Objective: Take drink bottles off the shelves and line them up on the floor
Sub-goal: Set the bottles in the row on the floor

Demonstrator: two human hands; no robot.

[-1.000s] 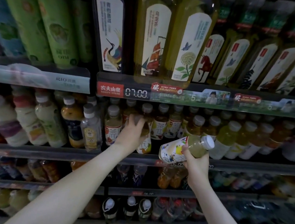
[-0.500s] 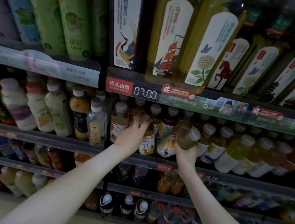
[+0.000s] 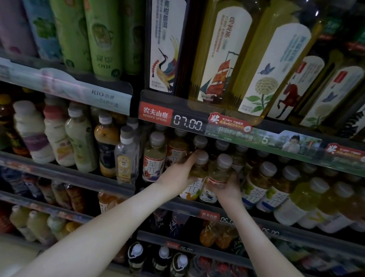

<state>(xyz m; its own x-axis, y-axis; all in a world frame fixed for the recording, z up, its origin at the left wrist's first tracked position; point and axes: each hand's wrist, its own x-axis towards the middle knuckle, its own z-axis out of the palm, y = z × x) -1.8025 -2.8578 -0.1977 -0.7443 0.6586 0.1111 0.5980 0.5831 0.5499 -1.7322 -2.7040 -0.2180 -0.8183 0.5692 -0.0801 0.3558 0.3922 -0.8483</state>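
Partly, left hand point(image 3: 177, 177) and right hand point(image 3: 229, 189) hide gripped bottles point(image 3: 218, 173).

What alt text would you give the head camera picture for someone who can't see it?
Two bare hands reach to a shop's middle shelf: the left hand grips a grey-capped bottle, the right hand grips the bottle beside it. Tall tea bottles stand above a 07.00 price strip.
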